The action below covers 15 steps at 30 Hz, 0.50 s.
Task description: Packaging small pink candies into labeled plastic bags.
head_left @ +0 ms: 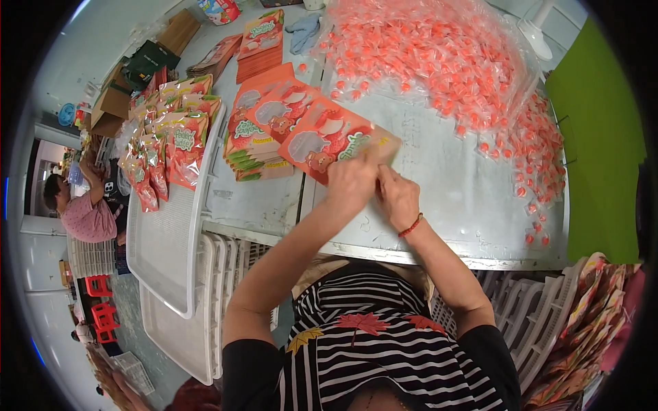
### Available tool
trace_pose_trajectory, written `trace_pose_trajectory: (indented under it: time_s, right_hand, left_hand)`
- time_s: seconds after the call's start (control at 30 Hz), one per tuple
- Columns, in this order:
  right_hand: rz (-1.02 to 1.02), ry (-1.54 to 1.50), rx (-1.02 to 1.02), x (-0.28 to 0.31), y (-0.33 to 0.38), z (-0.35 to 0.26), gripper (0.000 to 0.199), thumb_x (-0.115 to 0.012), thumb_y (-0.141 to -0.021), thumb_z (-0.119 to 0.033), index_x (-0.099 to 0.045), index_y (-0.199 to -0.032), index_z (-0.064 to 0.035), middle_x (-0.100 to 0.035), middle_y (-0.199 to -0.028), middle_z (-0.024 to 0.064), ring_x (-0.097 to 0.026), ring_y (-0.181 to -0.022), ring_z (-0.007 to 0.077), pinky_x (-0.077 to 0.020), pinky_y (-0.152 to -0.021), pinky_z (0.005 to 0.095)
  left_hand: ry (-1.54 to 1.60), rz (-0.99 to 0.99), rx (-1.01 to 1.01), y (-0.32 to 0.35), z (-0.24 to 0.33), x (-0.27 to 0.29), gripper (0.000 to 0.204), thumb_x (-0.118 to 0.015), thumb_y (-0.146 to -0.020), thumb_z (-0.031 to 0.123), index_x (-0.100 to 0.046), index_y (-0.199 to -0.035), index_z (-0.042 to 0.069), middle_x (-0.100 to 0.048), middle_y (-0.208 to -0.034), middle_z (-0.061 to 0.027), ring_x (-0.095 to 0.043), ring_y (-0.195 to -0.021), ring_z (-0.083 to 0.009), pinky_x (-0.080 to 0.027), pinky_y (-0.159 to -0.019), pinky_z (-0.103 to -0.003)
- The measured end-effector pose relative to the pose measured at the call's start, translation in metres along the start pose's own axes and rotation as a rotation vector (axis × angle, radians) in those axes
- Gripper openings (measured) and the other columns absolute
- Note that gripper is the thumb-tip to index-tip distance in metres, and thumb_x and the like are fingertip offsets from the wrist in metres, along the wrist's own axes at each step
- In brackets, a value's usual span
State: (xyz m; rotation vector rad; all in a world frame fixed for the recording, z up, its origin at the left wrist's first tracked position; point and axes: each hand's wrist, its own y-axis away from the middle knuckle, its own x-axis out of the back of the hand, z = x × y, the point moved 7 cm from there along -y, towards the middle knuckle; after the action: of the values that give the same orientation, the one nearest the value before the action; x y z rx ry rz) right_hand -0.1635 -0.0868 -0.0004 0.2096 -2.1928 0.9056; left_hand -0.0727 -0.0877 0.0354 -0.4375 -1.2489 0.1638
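Pouch [312, 145] of coral-red printed film sits ahead of the person's body, slanted, with its tan end turned toward the right, presumably so that both hands can reach that end together. Left hand [349, 181] is curled over the pouch's near right corner and seems to pinch it, though motion blurs the fingers. Right hand [399, 197], a red bracelet [411, 226] on its wrist, has its thumb and fingertips drawn together just beside the left's, at the pouch's end; whether film lies between them I cannot tell. Left of the pouch and partly under its edge, more flat pouches [250, 147] spread in a fan, likely so that each can be lifted by a free edge. Beyond the pouch to the left stands a squared stack [260, 55] of similar pouches, apparently kept as a reserve. Right of and beyond the pouch spreads a large heap of clear-wrapped red pieces [425, 68], some straggling toward the near side, perhaps placed there for the right hand's reach. Well left of the pouch, a white tray [168, 240] bears plump, shiny pouches [184, 140], probably set apart from the flat ones to avoid mixing.
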Motion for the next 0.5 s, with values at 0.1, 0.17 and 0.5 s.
trace_pose_trajectory:
  time_s: [0.1,0.17,0.5]
  right_hand:
    - [-0.435,-0.858,-0.629,-0.047,0.015,0.046,0.010,-0.052,-0.094,-0.012,-0.056,-0.096,-0.0031,-0.062,-0.073,0.0047,-0.061,-0.058,0.0186,-0.0449,-0.046,0.0340]
    - [-0.625,-1.179,-1.000,-0.051,0.030,0.060,0.013,-0.049,-0.095,-0.011,-0.058,-0.101,-0.0035,-0.064,-0.078,0.0047,-0.063,-0.063,0.0170,-0.0501,-0.050,0.0319]
    - [-0.198,-2.160,-0.919,-0.039,0.002,0.038,0.028,-0.045,-0.097,-0.018,-0.053,-0.120,-0.0037,-0.061,-0.113,0.0121,-0.061,-0.101,0.0256,-0.0525,-0.087,0.0394]
  left_hand:
    - [0.044,0.003,-0.156,0.016,0.019,-0.015,0.026,-0.062,-0.074,0.007,-0.055,-0.098,-0.001,-0.062,-0.077,-0.0146,-0.066,-0.061,-0.0281,-0.052,-0.048,-0.037]
    - [0.032,0.058,-0.168,0.024,0.025,-0.011,0.030,-0.061,-0.074,0.006,-0.055,-0.102,-0.002,-0.061,-0.079,-0.0153,-0.066,-0.064,-0.0285,-0.053,-0.049,-0.037]
    - [0.168,0.023,-0.281,0.027,0.075,-0.009,0.050,-0.072,-0.070,0.016,-0.054,-0.114,0.000,-0.061,-0.080,-0.0114,-0.061,-0.064,-0.0268,-0.052,-0.055,-0.035]
